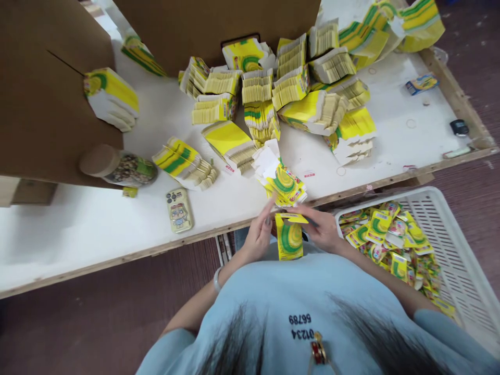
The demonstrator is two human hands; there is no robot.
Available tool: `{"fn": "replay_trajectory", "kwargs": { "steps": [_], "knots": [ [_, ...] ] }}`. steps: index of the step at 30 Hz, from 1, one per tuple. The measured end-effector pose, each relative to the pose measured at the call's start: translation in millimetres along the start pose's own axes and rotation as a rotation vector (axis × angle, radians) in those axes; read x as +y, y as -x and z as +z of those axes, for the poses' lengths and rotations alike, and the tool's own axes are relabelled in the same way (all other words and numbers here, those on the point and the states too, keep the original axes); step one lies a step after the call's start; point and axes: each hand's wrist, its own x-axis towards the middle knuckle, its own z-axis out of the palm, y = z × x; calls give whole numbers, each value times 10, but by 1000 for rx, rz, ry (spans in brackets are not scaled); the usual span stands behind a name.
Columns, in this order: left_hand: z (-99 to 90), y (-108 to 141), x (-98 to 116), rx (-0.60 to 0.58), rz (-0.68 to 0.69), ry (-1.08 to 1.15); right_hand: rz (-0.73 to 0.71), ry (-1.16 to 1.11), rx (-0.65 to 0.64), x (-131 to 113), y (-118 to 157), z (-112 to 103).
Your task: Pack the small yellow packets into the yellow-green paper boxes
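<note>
A small yellow-and-green carton (289, 240) hangs in front of my body, just off the table's front edge, its top flap bent over. My right hand (323, 228) grips it at the upper right, with the fingers along the flap. Beside its left edge is my left hand (258, 234), fingers stretched forward and apart, the index finger slightly blurred. Those fingertips reach the near edge of a loose pile of flat cartons (287, 183) on the table. Whether they touch the pile I cannot tell.
Several bundles of flat cartons (258, 86) cover the white table (58, 245). A phone (179, 210) and a jar (135, 167) lie to the left, near large cardboard boxes (50, 94). A white basket (455, 250) of filled yellow packets (378, 226) stands at right.
</note>
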Motion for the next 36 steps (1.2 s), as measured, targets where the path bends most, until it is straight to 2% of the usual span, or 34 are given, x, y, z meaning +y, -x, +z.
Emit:
{"fn": "replay_trajectory", "kwargs": {
  "steps": [3, 5, 9, 12, 15, 20, 25, 27, 30, 32, 34, 36],
  "knots": [
    [-49, -15, 34, -56, -24, -58, -51, -7, -186, -16, -14, -114],
    [-74, -22, 47, -59, -27, -102, 62, -70, -230, -78, -17, -125],
    [-82, -9, 54, -30, -14, -117, 351, -331, -292, -226, -40, -84],
    [-75, 12, 58, -15, 5, -74, 377, -494, -350, -278, -111, -130],
    [-81, 2, 69, -48, 14, -79, 384, -595, -429, -274, -181, -194],
    [-114, -33, 87, -90, 38, -116, 422, -633, -311, -227, -182, -172],
    [-146, 44, 53, -133, 51, -193, 500, -675, -324, -199, -120, -80],
    [-174, -7, 39, -115, 114, -297, 512, -662, -300, -192, -104, -55],
    [-275, -343, 40, 73, 307, -577, 479, -535, -185, -165, -72, -205],
    [-384, -723, 48, 279, 384, -783, 446, -282, -54, -132, -10, -500],
    [-505, -1147, 47, 382, 384, -939, 458, 171, 72, -102, 108, -897],
    [-611, -1530, 34, 364, 341, -1033, 565, 731, 140, -96, 274, -1264]
  ]
}}
